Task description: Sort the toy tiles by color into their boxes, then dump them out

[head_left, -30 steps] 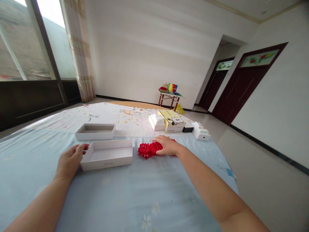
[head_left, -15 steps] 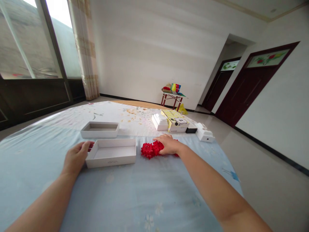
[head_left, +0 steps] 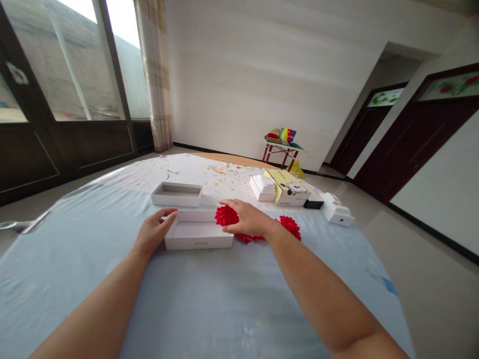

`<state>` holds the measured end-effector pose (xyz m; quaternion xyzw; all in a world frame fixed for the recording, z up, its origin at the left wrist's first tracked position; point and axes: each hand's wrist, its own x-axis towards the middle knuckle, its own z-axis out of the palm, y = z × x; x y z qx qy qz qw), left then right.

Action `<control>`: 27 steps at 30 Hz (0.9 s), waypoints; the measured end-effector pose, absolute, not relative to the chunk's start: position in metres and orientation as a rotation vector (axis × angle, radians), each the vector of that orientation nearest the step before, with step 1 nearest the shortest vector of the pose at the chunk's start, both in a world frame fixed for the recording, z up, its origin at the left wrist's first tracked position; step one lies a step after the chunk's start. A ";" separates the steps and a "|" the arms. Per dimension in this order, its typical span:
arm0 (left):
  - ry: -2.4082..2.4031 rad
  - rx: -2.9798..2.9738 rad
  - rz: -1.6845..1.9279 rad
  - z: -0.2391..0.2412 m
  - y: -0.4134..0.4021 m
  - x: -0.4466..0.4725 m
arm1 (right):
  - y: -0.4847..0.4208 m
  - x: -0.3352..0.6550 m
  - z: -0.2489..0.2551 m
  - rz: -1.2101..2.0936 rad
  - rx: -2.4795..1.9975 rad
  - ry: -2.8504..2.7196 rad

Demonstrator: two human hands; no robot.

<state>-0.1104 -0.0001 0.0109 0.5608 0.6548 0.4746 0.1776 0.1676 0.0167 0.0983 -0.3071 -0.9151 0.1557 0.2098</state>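
Observation:
A shallow white box (head_left: 198,242) lies open on the blue-covered table. My left hand (head_left: 154,232) rests against its left wall, fingers curled round the corner. My right hand (head_left: 245,219) is closed on a clump of red interlocking plastic pieces (head_left: 226,215), lifted at the box's right rim. More red pieces (head_left: 290,226) lie on the cloth to the right of my wrist and under it. A second white box half (head_left: 177,194) sits just behind the first.
At the far right of the table stand a white moulded insert (head_left: 263,187), a yellow cartoon-printed box (head_left: 289,187), a small black item (head_left: 313,204) and a white device (head_left: 338,211). A small red-legged table with colourful packets (head_left: 282,144) is by the wall. Table edge falls off at right.
My right hand has closed on some red pieces and carried them left to the box's rim. The view has shifted, so everything sits further right; my left hand stays at the box.

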 end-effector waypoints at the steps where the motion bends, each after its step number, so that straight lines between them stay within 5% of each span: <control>1: 1.839 1.589 1.335 0.011 -0.001 -0.109 | 0.018 0.156 0.096 0.455 -0.839 -2.561; 17: 1.846 1.720 1.356 0.002 0.006 -0.094 | 0.040 0.088 0.063 0.838 -0.891 -2.733; 27: 1.867 1.759 1.341 0.002 0.006 -0.094 | 0.028 0.085 0.053 0.628 -0.938 -2.817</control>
